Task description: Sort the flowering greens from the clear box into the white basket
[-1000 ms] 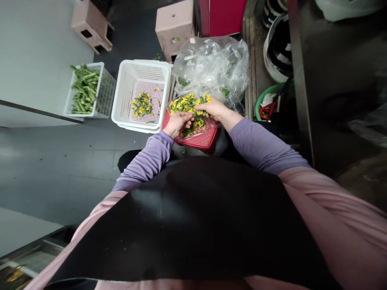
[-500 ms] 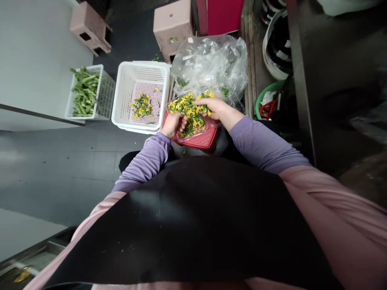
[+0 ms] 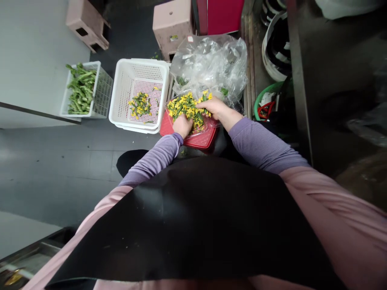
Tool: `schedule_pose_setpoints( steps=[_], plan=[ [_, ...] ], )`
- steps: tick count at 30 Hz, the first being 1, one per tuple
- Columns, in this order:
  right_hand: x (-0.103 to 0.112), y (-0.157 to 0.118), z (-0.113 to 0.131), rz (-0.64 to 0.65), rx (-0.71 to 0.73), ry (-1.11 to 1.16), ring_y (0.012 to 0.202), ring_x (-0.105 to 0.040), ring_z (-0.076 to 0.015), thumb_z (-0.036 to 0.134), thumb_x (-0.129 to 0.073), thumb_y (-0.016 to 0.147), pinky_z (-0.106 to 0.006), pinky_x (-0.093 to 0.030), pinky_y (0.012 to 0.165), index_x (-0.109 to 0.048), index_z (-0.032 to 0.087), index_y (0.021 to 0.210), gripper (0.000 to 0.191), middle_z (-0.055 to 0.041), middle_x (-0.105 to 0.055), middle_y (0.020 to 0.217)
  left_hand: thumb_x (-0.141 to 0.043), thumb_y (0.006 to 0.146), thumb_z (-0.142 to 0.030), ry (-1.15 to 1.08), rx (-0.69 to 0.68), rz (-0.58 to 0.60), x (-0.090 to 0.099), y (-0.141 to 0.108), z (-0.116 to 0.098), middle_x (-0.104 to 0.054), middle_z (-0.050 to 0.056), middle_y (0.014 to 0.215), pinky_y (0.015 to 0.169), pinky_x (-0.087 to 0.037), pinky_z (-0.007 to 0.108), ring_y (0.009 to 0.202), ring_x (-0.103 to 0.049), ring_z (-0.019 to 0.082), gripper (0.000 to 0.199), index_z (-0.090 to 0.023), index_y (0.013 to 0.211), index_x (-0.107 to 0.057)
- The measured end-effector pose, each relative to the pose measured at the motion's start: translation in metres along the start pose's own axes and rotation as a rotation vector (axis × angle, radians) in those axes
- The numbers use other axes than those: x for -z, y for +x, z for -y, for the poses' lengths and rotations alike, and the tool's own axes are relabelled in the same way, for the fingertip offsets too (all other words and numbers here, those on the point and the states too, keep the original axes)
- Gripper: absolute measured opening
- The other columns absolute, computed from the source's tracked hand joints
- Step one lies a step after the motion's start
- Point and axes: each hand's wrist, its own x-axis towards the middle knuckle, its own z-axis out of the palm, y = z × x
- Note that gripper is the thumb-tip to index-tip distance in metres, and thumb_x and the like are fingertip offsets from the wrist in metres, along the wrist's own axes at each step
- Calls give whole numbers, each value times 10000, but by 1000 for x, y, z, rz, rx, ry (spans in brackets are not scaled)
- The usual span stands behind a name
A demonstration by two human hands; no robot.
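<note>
Green pieces with yellow flowers (image 3: 185,105) lie heaped in a clear plastic tray on a red lid (image 3: 201,140). My left hand (image 3: 183,125) is at the near left side of the heap, its fingers curled down against the flowers; whatever they hold is hidden. On the right of the heap, my right hand (image 3: 215,108) is closed on a small bunch of yellow flowers (image 3: 206,97). To the left stands a white basket (image 3: 165,84) with a smaller pile of flowers (image 3: 140,105) on its perforated bottom.
Crumpled clear plastic bags (image 3: 211,60) lie behind the heap. A white basket of green stalks (image 3: 81,90) stands at the far left. Pink stools (image 3: 172,24) are at the back. On the right are a green tub (image 3: 258,102) and a dark counter (image 3: 332,80).
My left hand has moved right and onto the near part of the heap. The right hand stays nearly in place with its bunch. The view has shifted slightly.
</note>
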Motion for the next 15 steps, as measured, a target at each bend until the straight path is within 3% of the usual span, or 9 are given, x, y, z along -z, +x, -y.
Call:
schedule_pose_setpoints(
  steps=[5,11,15],
  plan=[
    [-6,-6,-2,39,49,-111,657,-582,-150,0,-742,677,-254,-505,584,-665,136,899,271,-6,-589,673,-655,817,-277,-140,34,7,9,0,6,-758,81,918,830,-494,288,936,-701,225,72,-206,813,-647],
    [-7,-10,-4,24,81,-174,614,-531,-137,-5,-704,694,-268,-508,597,-630,150,835,222,6,-555,638,-708,768,-252,-137,62,-22,0,8,-6,-740,129,981,889,-486,342,1056,-685,282,114,-208,812,-613],
    [-4,-6,-5,30,104,-161,637,-543,-138,-7,-703,690,-260,-501,598,-636,153,856,240,5,-577,663,-702,749,-190,-308,121,-35,3,10,-7,-690,50,766,761,-488,289,839,-683,208,159,-205,702,-551]
  ],
)
